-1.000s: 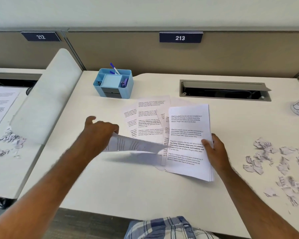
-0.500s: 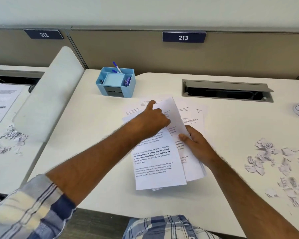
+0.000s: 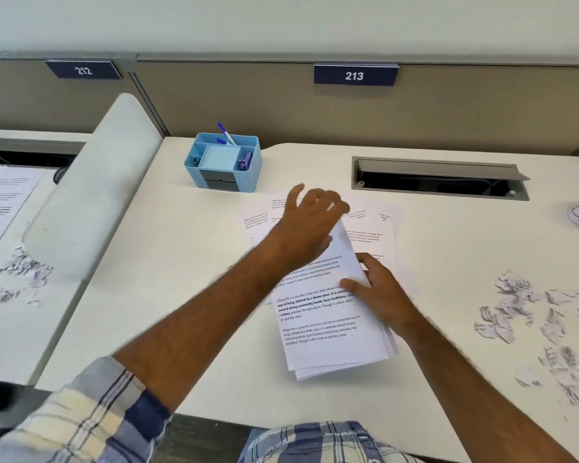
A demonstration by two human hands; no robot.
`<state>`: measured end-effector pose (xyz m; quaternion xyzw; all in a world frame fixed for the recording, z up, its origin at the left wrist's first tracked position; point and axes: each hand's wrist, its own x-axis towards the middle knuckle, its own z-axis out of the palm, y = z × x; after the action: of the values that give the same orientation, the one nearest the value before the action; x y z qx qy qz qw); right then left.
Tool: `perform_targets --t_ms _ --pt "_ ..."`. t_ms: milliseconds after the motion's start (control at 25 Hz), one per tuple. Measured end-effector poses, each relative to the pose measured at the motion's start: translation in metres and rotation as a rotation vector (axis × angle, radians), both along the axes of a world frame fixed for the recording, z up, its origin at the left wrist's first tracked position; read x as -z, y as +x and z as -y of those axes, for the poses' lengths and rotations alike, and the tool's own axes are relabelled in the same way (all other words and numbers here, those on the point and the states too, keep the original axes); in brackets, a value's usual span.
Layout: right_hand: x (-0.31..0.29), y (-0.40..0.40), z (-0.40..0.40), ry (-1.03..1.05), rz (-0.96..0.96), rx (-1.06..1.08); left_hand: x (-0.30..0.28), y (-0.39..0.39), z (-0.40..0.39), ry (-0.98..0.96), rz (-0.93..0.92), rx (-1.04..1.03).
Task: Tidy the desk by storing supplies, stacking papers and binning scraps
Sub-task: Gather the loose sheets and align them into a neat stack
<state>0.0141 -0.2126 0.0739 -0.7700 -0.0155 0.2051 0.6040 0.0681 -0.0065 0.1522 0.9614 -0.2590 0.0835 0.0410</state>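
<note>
1. Two hands shared my work: right hand (image 3: 380, 294) pressed flat, fingers straight, pinning the paper stack (image 3: 331, 325) on the surface (image 3: 188, 295).
2. Left hand (image 3: 310, 225), fingers spread, holding nothing, reached for loose sheets (image 3: 371, 228) beyond.

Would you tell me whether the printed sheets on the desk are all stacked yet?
Only partly. A stack lies under the right hand; loose sheets are spread behind it.
</note>
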Motion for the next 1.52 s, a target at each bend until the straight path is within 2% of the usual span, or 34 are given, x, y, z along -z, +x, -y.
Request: perform_targets --t_ms 120,200,280,360,400,440,560,720,840,920,1040,1120,1240,1520 --pt "0.003 -0.004 0.007 0.052 -0.018 0.081 0.014 -0.023 -0.022 -0.393 0.054 -0.298" --pt "0.002 -0.009 0.011 0.1 0.002 0.117 0.028 -0.043 -0.035 -0.642 -0.036 -0.589" --pt "-0.001 -0.012 0.012 0.158 0.014 0.152 0.041 -0.06 -0.046 -1.036 -0.321 -0.809" --pt "-0.004 -0.014 0.012 0.221 0.016 0.171 0.055 -0.075 -0.053 -1.382 -0.69 -0.779" --pt "-0.004 -0.014 0.011 0.241 0.01 0.17 0.061 -0.082 -0.054 -1.422 -0.816 -0.731" --pt "-0.005 -0.014 0.011 0.252 0.001 0.161 0.066 -0.088 -0.053 -1.395 -0.856 -0.702" --pt "-0.008 -0.013 0.012 0.269 -0.023 0.099 0.066 -0.095 -0.044 -1.273 -0.748 -0.747" --pt "-0.021 -0.009 0.013 0.299 -0.044 0.024 0.063 -0.085 -0.053 -1.483 -0.854 -0.583" --pt "-0.025 -0.005 0.017 0.289 -0.017 0.046 0.048 -0.085 -0.052 -1.56 -0.805 -0.503" --pt "-0.026 -0.004 0.019 0.269 0.01 0.101 0.04 -0.087 -0.048 -1.492 -0.74 -0.465" --pt "-0.017 -0.004 0.022 0.247 0.029 0.141 0.041 -0.087 -0.041 -1.293 -0.65 -0.447" --pt "-0.006 -0.007 0.023 0.189 0.03 0.139 0.045 -0.09 -0.036 -1.193 -0.668 -0.456" --pt "0.007 -0.009 0.02 0.156 0.027 0.124 0.049 -0.097 -0.028 -1.188 -0.766 -0.443" --pt "0.003 -0.009 0.019 0.136 0.087 0.188 0.05 -0.093 -0.015 -1.256 -0.697 -0.49"
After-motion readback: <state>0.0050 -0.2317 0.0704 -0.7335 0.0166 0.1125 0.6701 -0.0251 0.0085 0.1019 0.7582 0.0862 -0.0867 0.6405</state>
